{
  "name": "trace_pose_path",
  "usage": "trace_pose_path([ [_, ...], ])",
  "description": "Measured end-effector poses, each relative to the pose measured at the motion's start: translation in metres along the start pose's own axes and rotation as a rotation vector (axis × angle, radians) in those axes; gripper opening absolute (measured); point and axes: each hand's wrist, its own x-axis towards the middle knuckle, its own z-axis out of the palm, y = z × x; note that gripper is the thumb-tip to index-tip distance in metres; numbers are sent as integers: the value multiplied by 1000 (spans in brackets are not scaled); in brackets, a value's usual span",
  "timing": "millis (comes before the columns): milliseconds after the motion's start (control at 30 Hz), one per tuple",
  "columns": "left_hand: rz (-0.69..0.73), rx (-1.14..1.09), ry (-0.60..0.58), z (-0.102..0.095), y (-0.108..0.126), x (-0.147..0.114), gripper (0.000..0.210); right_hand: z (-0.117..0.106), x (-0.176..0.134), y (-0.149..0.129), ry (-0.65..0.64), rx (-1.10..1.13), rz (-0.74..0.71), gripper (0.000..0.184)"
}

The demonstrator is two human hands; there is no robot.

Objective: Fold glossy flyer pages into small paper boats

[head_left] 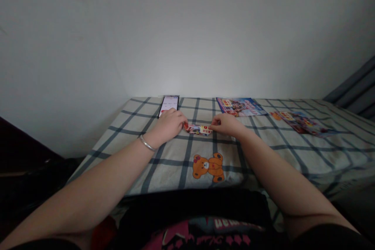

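Observation:
A small, narrow printed strip point(198, 129) in red, white and yellow lies low over the checked cloth; whether it is folded paper or a wrapper I cannot tell. My left hand point(170, 122), with a silver bangle on its wrist, has its fingers closed at the strip's left end. At the opposite end, the thumb and fingertips of my right hand point(227, 124) are pinched together on the strip. Just beyond my left hand is a phone point(170, 102) with a lit screen, its near part hidden by that hand.
Toward the back right lies a colourful printed booklet or sheet point(241, 106). Another printed piece point(304, 123) lies farther right. The checked cloth point(164, 172), with a printed bear, covers the surface up to the pale wall point(187, 39). Grey folded fabric point(354, 88) hangs at right.

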Motion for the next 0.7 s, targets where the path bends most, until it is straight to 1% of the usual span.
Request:
trace_pose_path([
  [100, 23, -7, 95, -5, 5, -1, 21, -1, -2, -6, 88, 30, -47, 18],
  [167, 70, -18, 147, -7, 8, -2, 22, -1, -3, -8, 164, 63, -113, 16],
  [233, 102, -9, 141, -8, 12, -3, 28, 0, -3, -10, 195, 103, -198, 16],
  [300, 119, 2, 114, -8, 16, -3, 32, 2, -3, -11, 186, 147, -286, 18],
  [400, 131, 38, 78, -6, 20, -3, 25, 2, -3, -10, 191, 205, -372, 20],
  [467, 134, 49, 82, -5, 20, -3, 19, 2, -2, -9, 217, 237, -388, 20],
  [567, 140, 40, 96, -4, 18, -2, 17, 1, -1, -6, 238, 271, -377, 19],
  [700, 171, 13, 97, 0, 14, -2, 11, 3, 1, -3, 202, 273, -380, 19],
])
